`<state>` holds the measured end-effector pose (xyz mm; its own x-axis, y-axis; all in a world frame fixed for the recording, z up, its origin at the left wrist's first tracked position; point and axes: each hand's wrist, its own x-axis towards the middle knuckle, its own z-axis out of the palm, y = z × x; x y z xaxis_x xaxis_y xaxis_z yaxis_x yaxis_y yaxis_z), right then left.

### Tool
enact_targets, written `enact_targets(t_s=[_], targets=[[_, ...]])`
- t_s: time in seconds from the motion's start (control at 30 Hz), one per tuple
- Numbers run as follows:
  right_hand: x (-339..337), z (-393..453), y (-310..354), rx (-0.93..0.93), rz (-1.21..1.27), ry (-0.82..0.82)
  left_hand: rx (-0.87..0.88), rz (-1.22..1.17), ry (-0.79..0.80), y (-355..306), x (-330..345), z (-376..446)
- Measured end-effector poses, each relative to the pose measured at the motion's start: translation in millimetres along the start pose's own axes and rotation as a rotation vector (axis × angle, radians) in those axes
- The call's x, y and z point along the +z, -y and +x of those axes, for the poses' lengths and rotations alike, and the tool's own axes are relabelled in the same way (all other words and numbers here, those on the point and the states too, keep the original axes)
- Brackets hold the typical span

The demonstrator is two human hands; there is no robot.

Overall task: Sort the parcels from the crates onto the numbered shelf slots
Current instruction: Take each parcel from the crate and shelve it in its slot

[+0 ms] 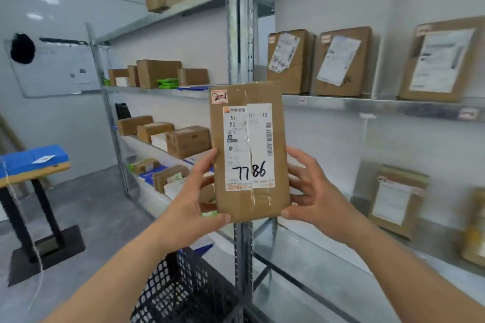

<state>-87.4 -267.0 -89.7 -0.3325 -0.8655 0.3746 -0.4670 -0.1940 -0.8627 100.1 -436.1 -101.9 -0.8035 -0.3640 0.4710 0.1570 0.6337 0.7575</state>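
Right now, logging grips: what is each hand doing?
Left hand: holding the parcel at its left edge.
Right hand: holding the same parcel's right edge.

parcel depot storeroom | metal shelving (pixel 341 102) | labelled cardboard parcels (pixel 341 60) | black mesh crate (pixel 183 288)

One held parcel (pixel 249 151), two hands (pixel 195 202).

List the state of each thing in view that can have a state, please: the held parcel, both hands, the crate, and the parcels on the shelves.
parcel: held upright in the air, taped shut, label facing the camera
left hand: grips the parcel's lower left edge
right hand: grips the parcel's lower right edge
black crate: below the hands, contents not visible
three shelf parcels: standing upright, leaning on the back wall
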Motion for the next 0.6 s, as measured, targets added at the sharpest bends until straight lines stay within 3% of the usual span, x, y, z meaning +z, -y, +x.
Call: enact_targets(t_s=[0.4, 0.6], targets=[[-29, -54, 35, 0.078, -0.197, -0.248, 0.169, -0.149, 0.207, -11, 40, 45], [-34, -80, 37, 0.087, -0.234, -0.288, 0.188, -0.218, 0.251, -14, 61, 42]])
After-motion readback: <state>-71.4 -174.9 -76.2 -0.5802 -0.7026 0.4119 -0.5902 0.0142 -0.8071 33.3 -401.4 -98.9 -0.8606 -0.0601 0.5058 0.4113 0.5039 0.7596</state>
